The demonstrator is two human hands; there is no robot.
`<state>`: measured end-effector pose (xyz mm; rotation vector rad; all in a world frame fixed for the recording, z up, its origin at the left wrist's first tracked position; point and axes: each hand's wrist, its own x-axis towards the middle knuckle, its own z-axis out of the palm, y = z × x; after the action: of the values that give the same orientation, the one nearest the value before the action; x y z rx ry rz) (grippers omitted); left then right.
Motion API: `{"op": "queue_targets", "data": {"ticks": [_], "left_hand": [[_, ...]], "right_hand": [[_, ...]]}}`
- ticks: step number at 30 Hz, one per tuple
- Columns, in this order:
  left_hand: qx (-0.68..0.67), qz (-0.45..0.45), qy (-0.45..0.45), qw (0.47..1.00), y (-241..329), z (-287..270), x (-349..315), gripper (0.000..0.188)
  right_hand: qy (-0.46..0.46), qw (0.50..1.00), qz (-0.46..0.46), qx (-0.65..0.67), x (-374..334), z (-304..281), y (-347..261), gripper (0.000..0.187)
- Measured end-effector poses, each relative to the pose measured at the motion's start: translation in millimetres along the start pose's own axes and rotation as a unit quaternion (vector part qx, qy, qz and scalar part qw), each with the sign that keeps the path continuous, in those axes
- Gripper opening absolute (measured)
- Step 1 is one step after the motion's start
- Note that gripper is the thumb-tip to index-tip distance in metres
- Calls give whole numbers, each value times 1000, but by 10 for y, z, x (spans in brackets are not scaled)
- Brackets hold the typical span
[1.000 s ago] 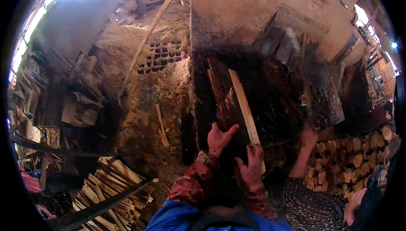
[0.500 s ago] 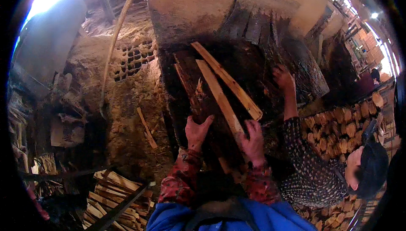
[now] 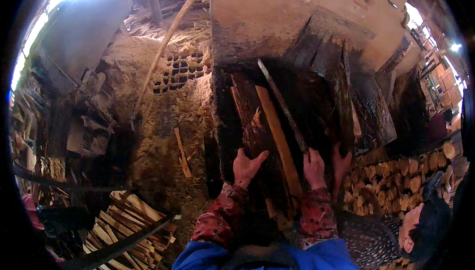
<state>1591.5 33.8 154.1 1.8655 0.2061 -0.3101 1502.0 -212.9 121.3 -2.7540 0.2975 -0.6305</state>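
Note:
My left hand [image 3: 246, 168] rests by the near end of a dark rough plank [image 3: 245, 103], its thumb spread wide and nothing visible in its grasp. My right hand [image 3: 314, 168] is closed round the near end of a thin wood strip [image 3: 281, 100], which points away from me and is turned narrow edge up. Between my hands a paler wood strip [image 3: 278, 139] lies lengthwise on the dark work surface. Just right of my right hand is a co-worker's hand [image 3: 341, 165], blurred; whether it touches anything cannot be made out.
Dark boards [image 3: 341, 92] lean at the far right below a pale, soot-stained panel [image 3: 257, 27]. Split wood pieces [image 3: 133, 225] are heaped at lower left. A stacked woodpile [image 3: 396, 181] stands at right beside the co-worker [image 3: 418, 228]. A long pole [image 3: 170, 32] leans at left.
My right hand has taken hold of a strip and turned it on edge. The other strip stays lying between my hands. The co-worker's hand has drawn back toward my right hand. The view has shifted.

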Motion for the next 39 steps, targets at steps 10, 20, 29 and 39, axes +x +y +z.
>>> {"op": "queue_targets", "data": {"ticks": [10,20,29,39], "left_hand": [[-249,28,-2,968,-1085,338,487,72],[-159,110,12,981,-208,209,71,65],[-64,51,31,996,-307,152,123,55],[-158,81,16,984,-401,174,126,58]], "right_hand": [[-32,968,185,169,-96,-1102,-1118,38],[-126,935,188,273,-519,-897,-932,36],[14,992,123,-15,-342,-544,-277,44],[-115,977,171,-54,-319,-256,212,74]]}}
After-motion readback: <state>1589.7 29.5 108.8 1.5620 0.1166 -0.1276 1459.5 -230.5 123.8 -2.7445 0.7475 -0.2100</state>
